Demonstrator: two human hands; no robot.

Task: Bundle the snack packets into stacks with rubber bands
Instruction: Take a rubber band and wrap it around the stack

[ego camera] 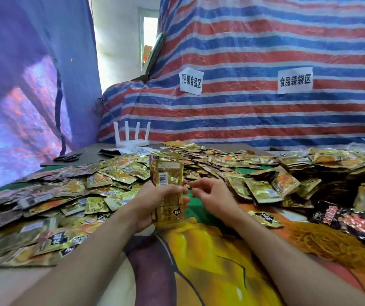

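My left hand (155, 204) grips an upright stack of gold snack packets (167, 173), its fingers wrapped round the middle of the stack. My right hand (208, 195) hovers just right of the stack, fingers loosely curled toward it. Whether it pinches a rubber band is too small to tell. Loose gold packets (71, 195) lie spread all over the table.
Bundled packets (331, 164) are piled at the right, with dark red-and-black packets (349, 219) near the right edge. A white router (131, 138) and black scissors (66, 158) sit at the back left. A striped tarp (265, 62) with paper signs hangs behind.
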